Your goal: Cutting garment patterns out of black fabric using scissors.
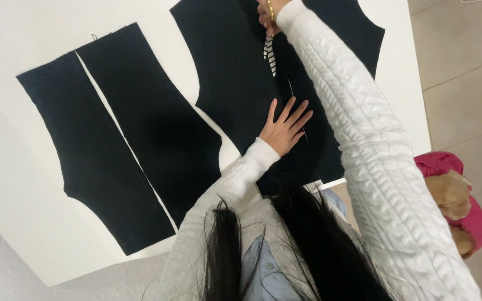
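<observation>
You are pressing your left hand (285, 125) flat, fingers spread wide, on the black cloth (235, 78) lying on the white table (23, 184). Your right hand (267, 12) is gripping gold scissors (271, 10) at the cloth's far end.

A flat white table (18, 44) carries three pieces of cut black fabric. Two long, narrow black panels (93, 161) (152, 122) lie side by side at the left, a thin gap between them. A larger black fabric piece with curved notches (230, 72) lies just beside them.
</observation>
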